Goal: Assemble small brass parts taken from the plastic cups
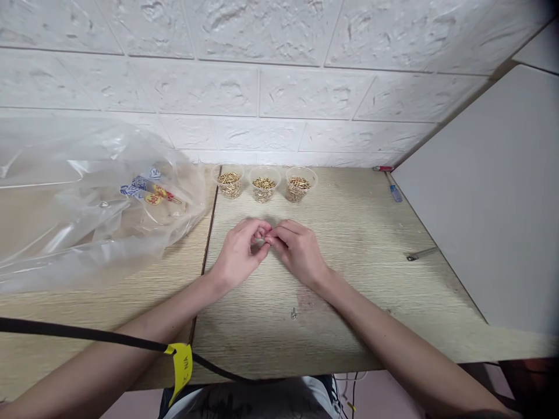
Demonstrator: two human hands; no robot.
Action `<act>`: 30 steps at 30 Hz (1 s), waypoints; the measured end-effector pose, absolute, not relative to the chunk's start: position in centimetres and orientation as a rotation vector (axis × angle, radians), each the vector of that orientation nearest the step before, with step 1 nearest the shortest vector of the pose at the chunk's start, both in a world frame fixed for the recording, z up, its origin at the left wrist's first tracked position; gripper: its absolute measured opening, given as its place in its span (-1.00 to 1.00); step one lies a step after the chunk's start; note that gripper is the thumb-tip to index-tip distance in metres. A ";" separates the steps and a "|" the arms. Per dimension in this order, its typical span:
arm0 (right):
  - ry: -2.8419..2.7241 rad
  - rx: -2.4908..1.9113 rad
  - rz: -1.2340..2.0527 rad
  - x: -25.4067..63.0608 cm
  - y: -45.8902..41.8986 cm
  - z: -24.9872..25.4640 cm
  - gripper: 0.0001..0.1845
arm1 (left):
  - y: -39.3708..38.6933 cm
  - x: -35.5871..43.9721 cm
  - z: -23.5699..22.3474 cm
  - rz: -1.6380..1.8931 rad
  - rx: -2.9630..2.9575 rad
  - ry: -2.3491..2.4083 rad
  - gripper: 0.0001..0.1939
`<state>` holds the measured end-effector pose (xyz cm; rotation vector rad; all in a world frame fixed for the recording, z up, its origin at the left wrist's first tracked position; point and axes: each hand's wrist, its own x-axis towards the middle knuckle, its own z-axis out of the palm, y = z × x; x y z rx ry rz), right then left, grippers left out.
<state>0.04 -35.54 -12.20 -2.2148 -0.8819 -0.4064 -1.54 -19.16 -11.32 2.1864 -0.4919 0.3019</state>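
Over the middle of the table, my left hand [240, 250] and my right hand [301, 250] meet at the fingertips. Both are closed in a pinch around something small, mostly hidden by the fingers, that I cannot make out. Just beyond them stand three clear plastic cups in a row: the left cup [229, 181], the middle cup [264, 184] and the right cup [301, 184]. Each contains many small gold-coloured metal pieces, slim like pins. A small shiny metal piece [294, 314] lies on the table between my forearms.
A large clear plastic bag [87, 233] with blue and red-yellow wrapped items covers the left side. A white panel [489, 198] leans at the right, by a blue-handled screwdriver [395, 192] and a metal tool [421, 254]. A black cable [87, 334] with a yellow tag crosses the front left.
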 end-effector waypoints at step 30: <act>-0.293 -1.800 0.052 0.0 -35.8 -10.3 -0.70 | -19.0 -1.2 -11.7 0.200 1.826 -0.302 -0.90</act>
